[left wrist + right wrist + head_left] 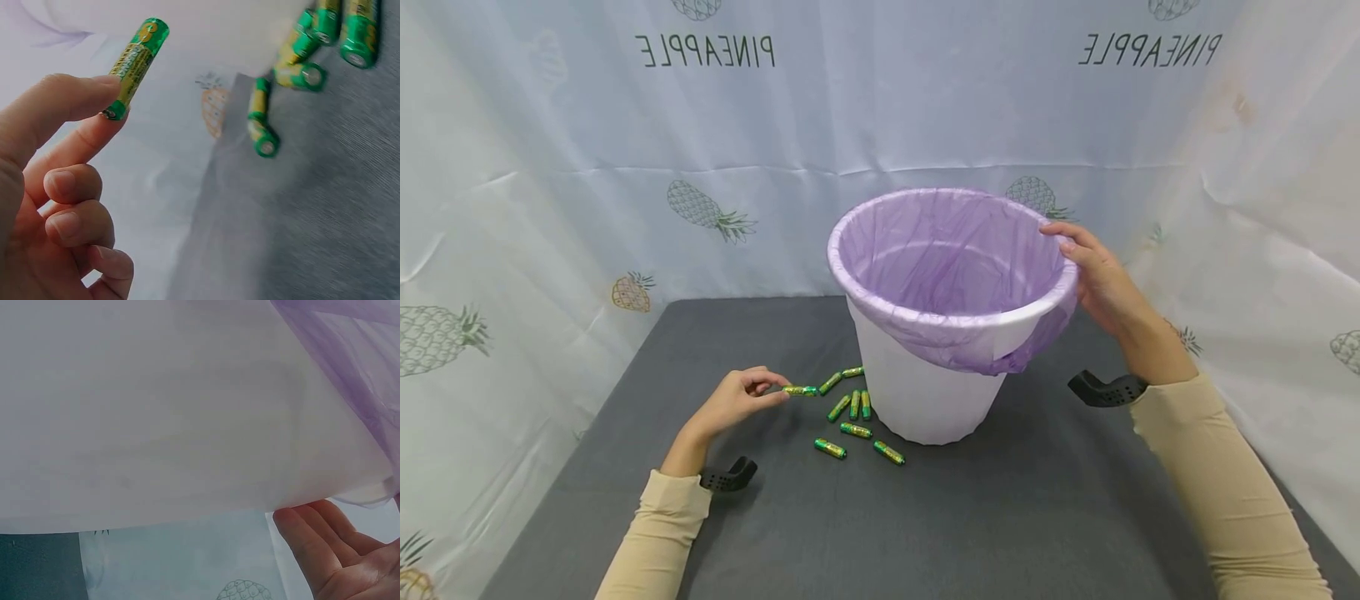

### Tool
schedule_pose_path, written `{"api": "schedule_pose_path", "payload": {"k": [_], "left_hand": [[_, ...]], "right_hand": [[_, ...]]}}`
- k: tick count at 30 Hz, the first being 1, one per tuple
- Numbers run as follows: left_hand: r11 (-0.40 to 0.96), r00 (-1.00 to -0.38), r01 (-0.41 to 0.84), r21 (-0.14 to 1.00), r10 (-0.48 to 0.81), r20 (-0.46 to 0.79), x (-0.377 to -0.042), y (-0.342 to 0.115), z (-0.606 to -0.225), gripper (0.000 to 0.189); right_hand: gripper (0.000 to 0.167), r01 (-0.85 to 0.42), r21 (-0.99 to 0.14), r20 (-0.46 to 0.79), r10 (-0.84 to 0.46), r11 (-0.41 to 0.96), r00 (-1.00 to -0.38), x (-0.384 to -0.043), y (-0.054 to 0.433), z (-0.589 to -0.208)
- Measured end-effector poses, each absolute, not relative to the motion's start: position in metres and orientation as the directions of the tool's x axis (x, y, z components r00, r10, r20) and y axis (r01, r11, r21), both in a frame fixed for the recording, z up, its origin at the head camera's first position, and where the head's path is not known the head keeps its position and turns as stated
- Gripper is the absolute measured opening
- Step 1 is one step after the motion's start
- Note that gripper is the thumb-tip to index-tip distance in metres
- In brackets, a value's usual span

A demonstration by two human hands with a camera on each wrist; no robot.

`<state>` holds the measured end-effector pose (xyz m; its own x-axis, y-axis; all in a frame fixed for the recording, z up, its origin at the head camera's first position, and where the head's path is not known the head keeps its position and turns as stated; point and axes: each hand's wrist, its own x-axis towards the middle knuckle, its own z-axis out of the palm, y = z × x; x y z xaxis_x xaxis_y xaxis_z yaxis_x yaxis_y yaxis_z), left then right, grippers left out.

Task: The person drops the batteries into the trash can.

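My left hand [739, 402] pinches one green and yellow battery [136, 69] between thumb and index finger, left of the bin. The other fingers of that hand curl in loosely. Several more batteries [855, 430] of the same kind lie on the table beside the bin's base. The white trash can [917, 383] stands upright, lined with a purple trash bag [955, 258] folded over its rim. At the rim's right side my right hand [1101, 275] grips the bin. In the right wrist view, its fingertips [286, 519] touch the bin's outer wall.
A dark grey cloth covers the table [880, 533]. Behind and at both sides hangs a pale curtain [760, 125] with a pineapple print. Black bands [1105, 389] sit at both wrists, over beige sleeves.
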<state>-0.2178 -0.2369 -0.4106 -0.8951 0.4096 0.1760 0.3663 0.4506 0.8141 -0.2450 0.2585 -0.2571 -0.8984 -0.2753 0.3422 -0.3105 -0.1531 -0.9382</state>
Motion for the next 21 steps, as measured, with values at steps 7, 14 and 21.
{"api": "schedule_pose_path", "payload": {"k": [7,14,21], "left_hand": [[0.464,-0.884,0.426,0.777,0.394,0.250,-0.218,-0.230,-0.389,0.015],[0.471,-0.896,0.424,0.773,0.344,0.281,-0.219,-0.220,-0.369,0.014],[0.457,-0.895,0.433,0.777,0.319,0.312,-0.219,-0.215,-0.356,0.013]], "right_hand": [[0.023,-0.314,-0.938,0.343,-0.271,-0.145,-0.899,-0.246,0.257,-0.256],[0.025,-0.311,-0.937,0.344,-0.279,-0.158,-0.896,-0.247,0.257,-0.255],[0.024,-0.307,-0.937,0.342,-0.255,-0.166,-0.905,-0.242,0.257,-0.257]]}}
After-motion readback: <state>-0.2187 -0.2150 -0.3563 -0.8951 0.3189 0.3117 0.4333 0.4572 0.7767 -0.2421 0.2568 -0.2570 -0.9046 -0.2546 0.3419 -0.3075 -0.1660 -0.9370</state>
